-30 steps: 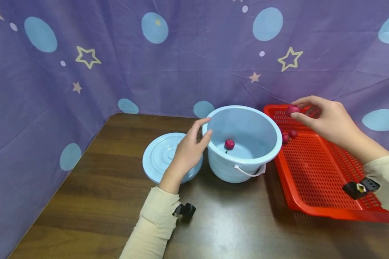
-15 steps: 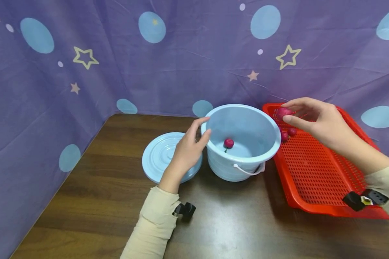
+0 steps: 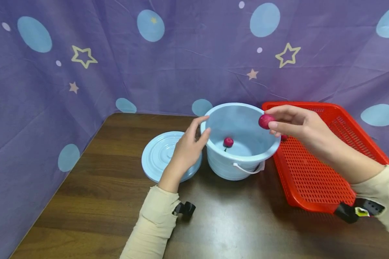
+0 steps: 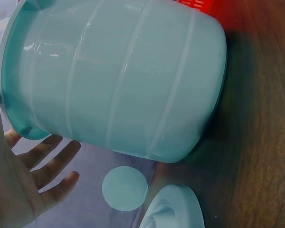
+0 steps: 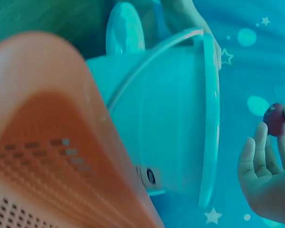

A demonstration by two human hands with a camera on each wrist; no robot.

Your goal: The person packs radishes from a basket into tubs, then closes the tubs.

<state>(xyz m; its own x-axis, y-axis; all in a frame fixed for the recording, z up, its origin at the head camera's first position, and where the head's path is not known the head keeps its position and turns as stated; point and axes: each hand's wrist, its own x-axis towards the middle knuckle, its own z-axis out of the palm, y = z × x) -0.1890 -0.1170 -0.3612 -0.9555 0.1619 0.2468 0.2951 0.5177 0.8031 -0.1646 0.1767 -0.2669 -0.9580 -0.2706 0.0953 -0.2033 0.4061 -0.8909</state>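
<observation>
A light blue bucket [image 3: 233,167] stands upright on the table with one radish [image 3: 228,142] inside on its bottom. My left hand [image 3: 187,149] rests at the left of its rim with fingers spread and fairly straight; in the left wrist view those fingers [image 4: 57,166] lie beside the bucket's outer wall. Between thumb and fingertips, my right hand [image 3: 301,124] pinches another round red radish [image 3: 266,121], held at the right side of the bucket's opening. The right wrist view shows this pinched radish [image 5: 275,119] past the rim, the other fingers loosely bent.
A red perforated basket [image 3: 311,208] stands right of the bucket, with a radish [image 3: 284,137] partly hidden by my right hand. The light blue lid [image 3: 153,158] lies on the wooden table [image 3: 94,201] to the left. A purple patterned cloth [image 3: 181,54] hangs behind.
My right hand has moved left and slightly down with its radish, from over the basket to the bucket's rim. The left hand stays at the rim.
</observation>
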